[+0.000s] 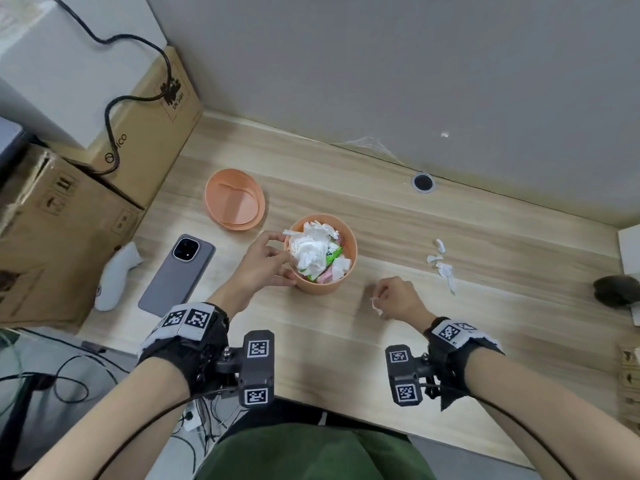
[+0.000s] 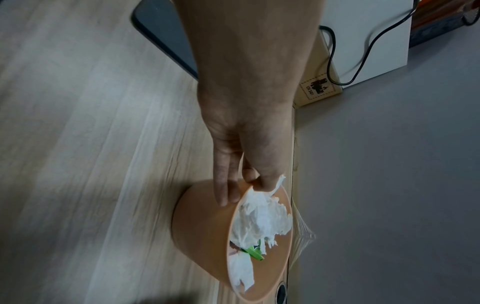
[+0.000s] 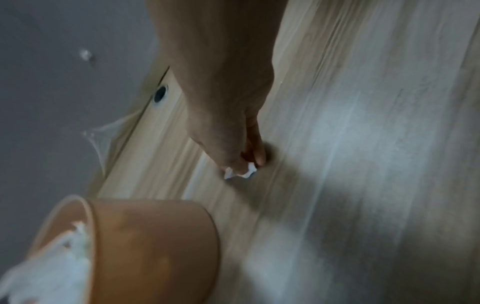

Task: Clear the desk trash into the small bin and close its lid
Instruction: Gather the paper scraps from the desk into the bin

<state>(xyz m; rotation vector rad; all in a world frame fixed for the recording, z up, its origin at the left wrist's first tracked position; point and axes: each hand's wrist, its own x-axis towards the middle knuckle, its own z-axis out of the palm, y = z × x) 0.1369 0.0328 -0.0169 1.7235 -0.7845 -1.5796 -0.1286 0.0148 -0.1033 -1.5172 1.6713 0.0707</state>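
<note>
A small orange bin (image 1: 323, 284) (image 2: 200, 228) (image 3: 153, 242) stands upright mid-desk, heaped with white tissue (image 1: 311, 251) (image 2: 259, 222) and green and pink wrappers. My left hand (image 1: 266, 263) (image 2: 241, 185) grips its left rim, fingers outside and thumb at the top edge. The bin's orange lid (image 1: 234, 199) lies upside down behind and to the left. My right hand (image 1: 391, 297) (image 3: 246, 164) pinches a small white paper scrap (image 1: 376, 304) (image 3: 240, 173) low over the desk, right of the bin. More white scraps (image 1: 442, 263) lie further right.
A grey phone (image 1: 177, 275) and a white controller (image 1: 116, 278) lie left of the bin. Cardboard boxes (image 1: 52, 216) with a black cable stand at the left edge. A cable hole (image 1: 422, 182) sits by the grey wall. A dark object (image 1: 614, 291) is at the right edge.
</note>
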